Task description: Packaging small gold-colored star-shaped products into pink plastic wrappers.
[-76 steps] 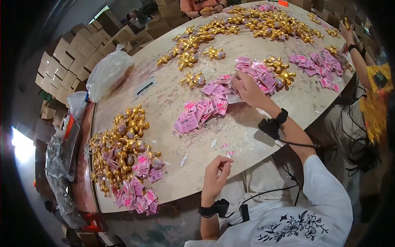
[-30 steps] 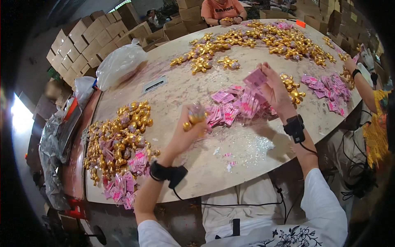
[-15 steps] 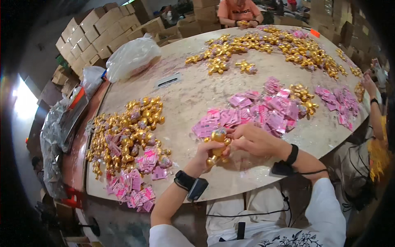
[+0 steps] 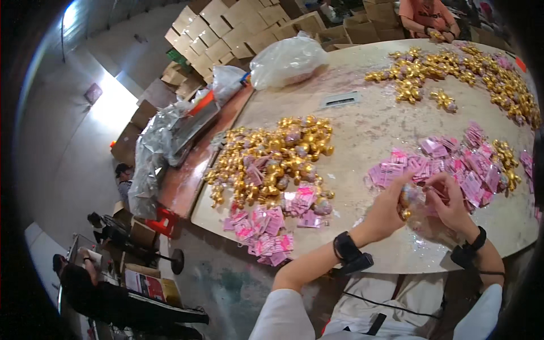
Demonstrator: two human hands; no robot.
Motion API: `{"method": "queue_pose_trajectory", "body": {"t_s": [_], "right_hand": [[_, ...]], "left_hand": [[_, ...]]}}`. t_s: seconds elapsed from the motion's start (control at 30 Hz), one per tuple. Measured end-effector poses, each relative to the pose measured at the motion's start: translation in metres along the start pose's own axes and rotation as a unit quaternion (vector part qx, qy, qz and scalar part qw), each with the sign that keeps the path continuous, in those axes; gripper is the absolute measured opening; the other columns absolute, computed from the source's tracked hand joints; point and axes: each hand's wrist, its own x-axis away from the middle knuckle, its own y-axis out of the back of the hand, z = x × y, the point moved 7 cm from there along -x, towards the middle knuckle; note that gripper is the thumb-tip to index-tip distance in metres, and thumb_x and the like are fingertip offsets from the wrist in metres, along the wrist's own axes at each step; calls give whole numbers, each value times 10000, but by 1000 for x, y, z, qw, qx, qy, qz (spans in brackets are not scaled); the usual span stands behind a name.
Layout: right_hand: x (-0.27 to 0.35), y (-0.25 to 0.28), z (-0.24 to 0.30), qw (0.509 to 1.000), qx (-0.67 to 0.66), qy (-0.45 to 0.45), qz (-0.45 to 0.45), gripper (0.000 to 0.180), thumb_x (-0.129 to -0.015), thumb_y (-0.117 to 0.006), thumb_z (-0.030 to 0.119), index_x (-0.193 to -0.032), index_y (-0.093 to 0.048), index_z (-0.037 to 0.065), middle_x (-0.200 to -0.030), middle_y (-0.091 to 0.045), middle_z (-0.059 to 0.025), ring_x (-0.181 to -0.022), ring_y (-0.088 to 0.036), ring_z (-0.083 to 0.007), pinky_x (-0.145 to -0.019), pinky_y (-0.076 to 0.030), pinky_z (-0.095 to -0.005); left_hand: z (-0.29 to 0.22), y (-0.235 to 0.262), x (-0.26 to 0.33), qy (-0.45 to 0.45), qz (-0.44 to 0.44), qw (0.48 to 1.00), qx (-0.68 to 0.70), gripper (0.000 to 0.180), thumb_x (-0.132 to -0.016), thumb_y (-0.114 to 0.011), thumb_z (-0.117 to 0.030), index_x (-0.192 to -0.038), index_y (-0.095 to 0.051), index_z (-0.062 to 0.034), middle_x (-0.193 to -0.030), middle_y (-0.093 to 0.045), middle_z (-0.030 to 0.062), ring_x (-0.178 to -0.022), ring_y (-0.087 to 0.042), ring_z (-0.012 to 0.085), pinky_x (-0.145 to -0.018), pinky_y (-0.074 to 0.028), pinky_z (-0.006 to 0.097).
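My left hand [image 4: 386,211] is closed round a small shiny gold figurine [image 4: 406,214] with a glittery, pale purple round part; most of it hides behind my fingers. Just to its right, my right hand [image 4: 449,205] has its fingers pinched together. Whatever they pinch is too small to make out. Beyond both hands lies a heap of pink printed tags [image 4: 470,170], with some gold figurines [image 4: 506,164] at its right end. A large pile of gold figurines [image 4: 266,161] sits to the left, with pink tags [image 4: 260,235] at its near edge.
More gold figurines [image 4: 453,68] spread across the far side of the pale table [image 4: 357,127], where a person in an orange shirt [image 4: 425,14] works. A clear plastic bag [image 4: 289,59] and a grey plate [image 4: 340,100] lie on it. Cartons [image 4: 226,28] stack behind; another person [image 4: 85,283] is lower left.
The view has swung left, so the table appears farther right. My right hand has drawn a little away from the figurine, which my left hand still holds, now turned and more covered.
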Motion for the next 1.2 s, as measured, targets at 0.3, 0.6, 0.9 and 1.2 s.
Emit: {"method": "queue_pose_trajectory", "body": {"t_s": [0.3, 0.6, 0.9, 1.2], "right_hand": [[-3, -2, 5, 988, 138, 74, 3, 147, -846, -554, -18, -980, -498, 2, -882, -526, -88, -798, -558, -165, -716, -445, -273], [-1, -2, 3, 963, 223, 144, 44, 102, -849, -544, 23, -946, -520, 3, -886, -521, -121, -829, -516, -265, -770, -420, -331], [10, 26, -30, 982, 159, 95, -32, 79, -863, -519, 38, -936, -499, 17, -906, -489, -90, -892, -489, -202, -839, -378, -292], [-1, 19, -43, 983, 176, 50, 32, 57, -911, -470, 86, -899, -482, 32, -835, -453, -44, -808, -462, -140, -767, -369, -234]], "left_hand": [[9, -14, 3, 23, 69, 996, -60, 670, -697, -684, -67, -1274, -344, -66, -1117, -530, 199, -911, -560, 413, -714, -468, 447], [20, -18, 4, 63, 94, 985, -132, 668, -724, -685, -121, -1298, -346, -76, -975, -584, 216, -854, -584, 400, -688, -474, 441], [4, -25, -4, 18, 50, 994, -94, 508, -700, -658, -103, -1130, -392, -47, -886, -554, 206, -857, -540, 427, -666, -431, 486], [4, -16, 6, -3, 63, 994, -91, 431, -672, -636, -55, -1020, -384, -21, -866, -539, 208, -846, -535, 423, -659, -421, 487]]}}
